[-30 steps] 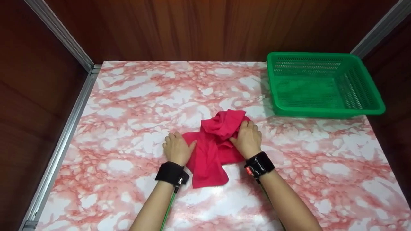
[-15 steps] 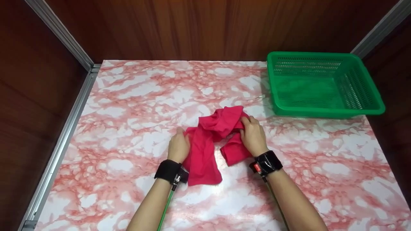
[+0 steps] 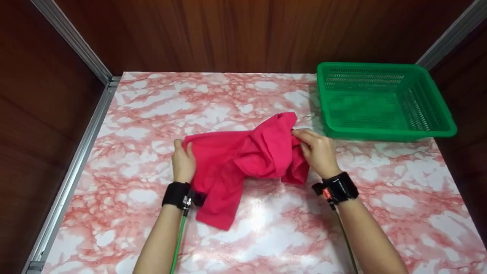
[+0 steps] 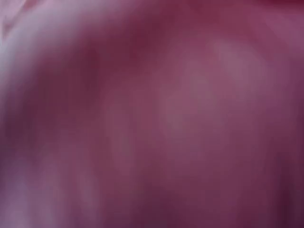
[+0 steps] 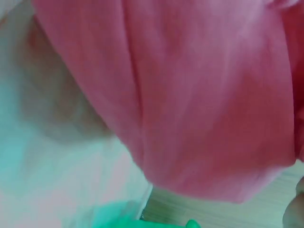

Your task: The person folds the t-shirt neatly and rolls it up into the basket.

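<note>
A crumpled red garment [image 3: 213,152] stretches between the two hands over the marbled table. At its upper left corner, my left hand [image 3: 183,163] grips the edge, thumb on the near side. My right hand [image 3: 320,150] pinches the fabric at the right, beside a bunched, folded-over section. One tube-like part hangs toward the front left, and a shorter end drops below the right hand. Blurred red cloth [image 4: 180,118] fills the left wrist view, hiding that hand. In the right wrist view, a draped panel of the garment [image 5: 199,104] covers most of the picture, with a fingertip [image 5: 294,209] at the right edge.
A green plastic basket [image 3: 384,133] with slotted sides stands at the back right of the red-and-white table [image 3: 125,213]. Dark wood panels [image 3: 228,34] rise behind and at both sides. Black straps with cables circle both wrists.
Both hands have moved apart, left hand leftward and right hand rightward and up, drawing the bunched garment wider. The left hand went from resting on the cloth to gripping its edge.
</note>
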`<state>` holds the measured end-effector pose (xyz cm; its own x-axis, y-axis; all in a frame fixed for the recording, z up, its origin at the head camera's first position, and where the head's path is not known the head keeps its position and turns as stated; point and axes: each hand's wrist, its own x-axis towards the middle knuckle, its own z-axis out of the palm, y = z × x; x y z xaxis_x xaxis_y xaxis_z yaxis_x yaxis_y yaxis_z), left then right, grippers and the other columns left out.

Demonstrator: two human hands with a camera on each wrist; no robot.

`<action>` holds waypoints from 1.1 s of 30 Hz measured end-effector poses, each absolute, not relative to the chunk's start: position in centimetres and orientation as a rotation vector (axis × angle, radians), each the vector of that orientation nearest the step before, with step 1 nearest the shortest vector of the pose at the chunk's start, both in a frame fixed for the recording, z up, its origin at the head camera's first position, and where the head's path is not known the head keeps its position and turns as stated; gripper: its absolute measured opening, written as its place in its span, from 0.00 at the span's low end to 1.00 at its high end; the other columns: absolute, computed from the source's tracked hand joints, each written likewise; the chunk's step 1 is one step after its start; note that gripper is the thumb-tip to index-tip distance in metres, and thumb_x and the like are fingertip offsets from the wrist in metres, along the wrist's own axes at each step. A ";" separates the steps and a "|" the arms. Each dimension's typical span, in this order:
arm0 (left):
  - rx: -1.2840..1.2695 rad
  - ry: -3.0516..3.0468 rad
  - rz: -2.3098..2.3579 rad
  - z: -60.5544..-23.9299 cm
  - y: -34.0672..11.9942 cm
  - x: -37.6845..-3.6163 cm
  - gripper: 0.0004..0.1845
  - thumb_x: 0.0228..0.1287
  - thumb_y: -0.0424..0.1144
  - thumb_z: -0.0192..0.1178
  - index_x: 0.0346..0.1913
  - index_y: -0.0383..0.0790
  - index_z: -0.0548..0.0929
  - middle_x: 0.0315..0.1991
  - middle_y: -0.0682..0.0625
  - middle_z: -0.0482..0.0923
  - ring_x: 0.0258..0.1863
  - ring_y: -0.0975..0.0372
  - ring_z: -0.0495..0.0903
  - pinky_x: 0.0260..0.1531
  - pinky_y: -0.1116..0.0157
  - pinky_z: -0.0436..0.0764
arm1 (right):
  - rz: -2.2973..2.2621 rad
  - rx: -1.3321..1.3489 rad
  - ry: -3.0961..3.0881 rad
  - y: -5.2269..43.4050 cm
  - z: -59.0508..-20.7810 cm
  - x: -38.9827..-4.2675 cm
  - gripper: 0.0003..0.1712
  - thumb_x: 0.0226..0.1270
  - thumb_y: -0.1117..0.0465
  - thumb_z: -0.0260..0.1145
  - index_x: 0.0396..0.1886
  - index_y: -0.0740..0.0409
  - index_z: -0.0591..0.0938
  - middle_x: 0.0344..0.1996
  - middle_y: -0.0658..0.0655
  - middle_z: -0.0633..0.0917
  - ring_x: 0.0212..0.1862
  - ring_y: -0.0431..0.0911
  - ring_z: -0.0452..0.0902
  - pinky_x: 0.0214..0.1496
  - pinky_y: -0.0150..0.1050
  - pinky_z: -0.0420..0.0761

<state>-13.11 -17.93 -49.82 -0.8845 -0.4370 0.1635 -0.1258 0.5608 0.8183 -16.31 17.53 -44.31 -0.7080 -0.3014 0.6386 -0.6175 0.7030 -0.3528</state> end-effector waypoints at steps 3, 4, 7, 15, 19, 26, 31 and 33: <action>0.490 -2.437 -1.269 -48.8 -19.3 -13.4 0.12 0.74 0.40 0.45 0.47 0.32 0.65 0.26 0.37 0.73 0.28 0.45 0.76 0.31 0.52 0.75 | 0.816 0.696 -2.321 18.1 -43.4 -16.4 0.19 0.54 0.78 0.61 0.41 0.57 0.87 0.38 0.56 0.88 0.41 0.51 0.85 0.38 0.46 0.81; 0.502 -2.432 -1.271 -48.4 -19.8 -13.6 0.12 0.74 0.40 0.44 0.48 0.32 0.65 0.26 0.38 0.72 0.28 0.45 0.76 0.30 0.52 0.74 | 0.838 0.685 -2.309 18.3 -43.1 -16.4 0.20 0.53 0.78 0.59 0.41 0.57 0.87 0.38 0.56 0.88 0.41 0.50 0.84 0.39 0.44 0.81; 0.526 -2.421 -1.254 -47.5 -21.4 -14.0 0.13 0.74 0.41 0.43 0.49 0.32 0.64 0.27 0.38 0.72 0.28 0.46 0.74 0.31 0.53 0.73 | 0.956 0.649 -2.266 18.8 -42.3 -16.7 0.22 0.54 0.80 0.57 0.39 0.56 0.87 0.38 0.54 0.88 0.42 0.47 0.84 0.42 0.35 0.79; 0.526 -2.421 -1.184 -46.2 -25.0 -14.5 0.15 0.75 0.42 0.42 0.50 0.32 0.64 0.32 0.33 0.75 0.31 0.44 0.75 0.34 0.53 0.72 | 1.285 0.622 -2.255 20.7 -41.2 -17.2 0.17 0.63 0.80 0.52 0.40 0.61 0.83 0.27 0.55 0.84 0.19 0.39 0.76 0.21 0.26 0.74; 0.488 -2.451 -1.154 -46.4 -26.2 -14.6 0.15 0.74 0.43 0.42 0.50 0.31 0.64 0.30 0.34 0.74 0.31 0.44 0.74 0.34 0.52 0.72 | 1.272 0.578 -2.290 21.0 -40.7 -16.6 0.12 0.63 0.79 0.54 0.37 0.66 0.82 0.28 0.59 0.83 0.25 0.40 0.77 0.29 0.23 0.74; 0.407 -2.483 -1.115 -48.3 -27.2 -14.9 0.14 0.73 0.41 0.46 0.48 0.32 0.65 0.26 0.36 0.71 0.29 0.44 0.73 0.34 0.53 0.70 | 1.194 0.532 -2.470 22.6 -44.2 -16.5 0.21 0.63 0.76 0.56 0.48 0.52 0.83 0.44 0.52 0.84 0.31 0.43 0.78 0.29 0.21 0.70; 0.474 -2.506 -1.114 -49.7 -27.7 -14.9 0.17 0.72 0.44 0.49 0.49 0.30 0.68 0.33 0.29 0.76 0.39 0.38 0.77 0.42 0.47 0.72 | 1.077 0.418 -2.550 22.5 -45.2 -15.8 0.29 0.61 0.74 0.56 0.63 0.56 0.73 0.53 0.58 0.80 0.35 0.47 0.80 0.31 0.25 0.75; 0.543 -2.533 -1.103 -50.0 -27.8 -14.9 0.20 0.72 0.46 0.49 0.51 0.29 0.69 0.39 0.26 0.77 0.45 0.35 0.76 0.46 0.45 0.71 | 1.048 0.327 -2.599 22.2 -45.1 -15.8 0.27 0.62 0.72 0.55 0.63 0.61 0.71 0.53 0.62 0.79 0.38 0.51 0.81 0.36 0.33 0.79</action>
<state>-14.89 -27.83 -50.01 -0.8749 -0.4632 0.1411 -0.2121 0.6287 0.7482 -15.78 22.16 -45.07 -0.9229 -0.0914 0.3741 -0.3253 0.7048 -0.6305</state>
